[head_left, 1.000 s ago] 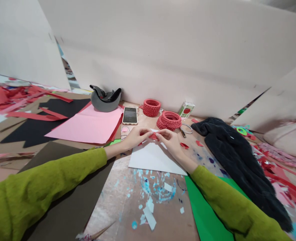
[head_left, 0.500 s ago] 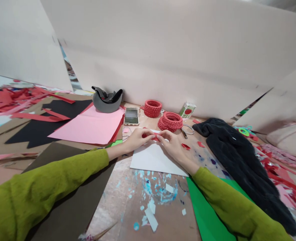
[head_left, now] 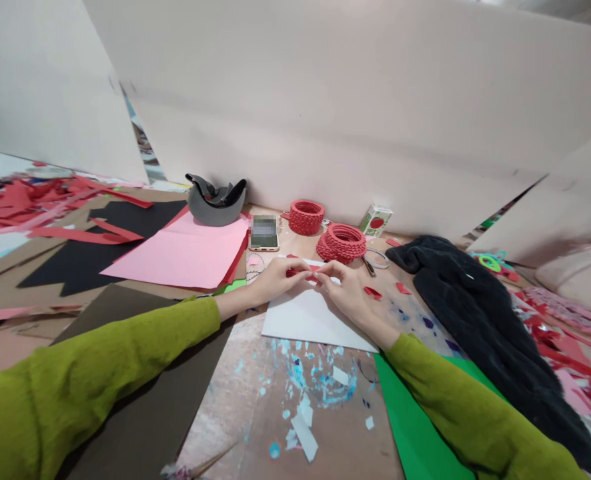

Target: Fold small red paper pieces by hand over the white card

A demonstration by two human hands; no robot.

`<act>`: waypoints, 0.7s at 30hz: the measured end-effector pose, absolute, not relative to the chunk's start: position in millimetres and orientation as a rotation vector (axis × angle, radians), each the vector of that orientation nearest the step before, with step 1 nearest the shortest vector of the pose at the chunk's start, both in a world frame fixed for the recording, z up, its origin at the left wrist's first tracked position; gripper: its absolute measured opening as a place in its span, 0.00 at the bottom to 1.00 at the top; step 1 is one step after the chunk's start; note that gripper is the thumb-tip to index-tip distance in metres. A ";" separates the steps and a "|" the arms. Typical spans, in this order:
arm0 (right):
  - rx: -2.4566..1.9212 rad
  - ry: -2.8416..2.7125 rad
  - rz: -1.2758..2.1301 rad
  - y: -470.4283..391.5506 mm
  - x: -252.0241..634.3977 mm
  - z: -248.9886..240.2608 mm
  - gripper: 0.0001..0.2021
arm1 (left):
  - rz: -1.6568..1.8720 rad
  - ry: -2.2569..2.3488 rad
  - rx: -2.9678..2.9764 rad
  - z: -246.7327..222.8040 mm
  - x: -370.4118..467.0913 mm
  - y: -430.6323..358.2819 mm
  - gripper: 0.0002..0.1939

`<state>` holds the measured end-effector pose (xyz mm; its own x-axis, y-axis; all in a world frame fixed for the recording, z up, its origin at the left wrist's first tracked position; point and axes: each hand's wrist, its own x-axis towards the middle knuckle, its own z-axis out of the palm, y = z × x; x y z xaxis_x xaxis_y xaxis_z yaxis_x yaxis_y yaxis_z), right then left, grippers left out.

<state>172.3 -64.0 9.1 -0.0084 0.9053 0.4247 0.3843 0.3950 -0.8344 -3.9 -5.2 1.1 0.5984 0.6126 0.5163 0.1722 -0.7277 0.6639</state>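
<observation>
Over a white sheet (head_left: 315,317), my left hand (head_left: 279,280) and my right hand (head_left: 344,288) meet fingertip to fingertip. Between them is a small red paper piece (head_left: 315,272), pinched by the fingers of both hands and partly hidden by them. Just beyond the sheet stand two coiled rings of folded red paper, one at the back (head_left: 306,217) and one nearer (head_left: 341,243). Small red folded pieces (head_left: 373,293) lie to the right of my right hand.
A phone (head_left: 264,233), a grey cap (head_left: 217,201) and pink paper (head_left: 175,252) are at the left. Scissors (head_left: 370,267), a small box (head_left: 376,221), dark cloth (head_left: 480,320) and green paper (head_left: 425,413) lie rightward. White scraps (head_left: 304,437) are in front.
The view has shifted very slightly. My fingers have moved a little on the red piece, and both hands remain together over the white sheet.
</observation>
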 end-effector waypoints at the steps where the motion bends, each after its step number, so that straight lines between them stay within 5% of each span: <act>1: -1.178 -1.601 0.610 -65.1 172.0 10.4 0.07 | 1.033 0.626 2.265 0.7 -4.2 -5.0 0.11; 21: -1.101 -1.626 0.513 -61.9 176.0 6.0 0.08 | 1.122 0.681 2.260 3.1 -2.8 -10.3 0.11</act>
<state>176.0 -61.9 6.0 -0.0183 0.8537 0.5205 0.4005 0.4832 -0.7785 -2.8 -10.3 3.1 0.5302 0.6362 0.5605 0.2039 -0.7373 0.6440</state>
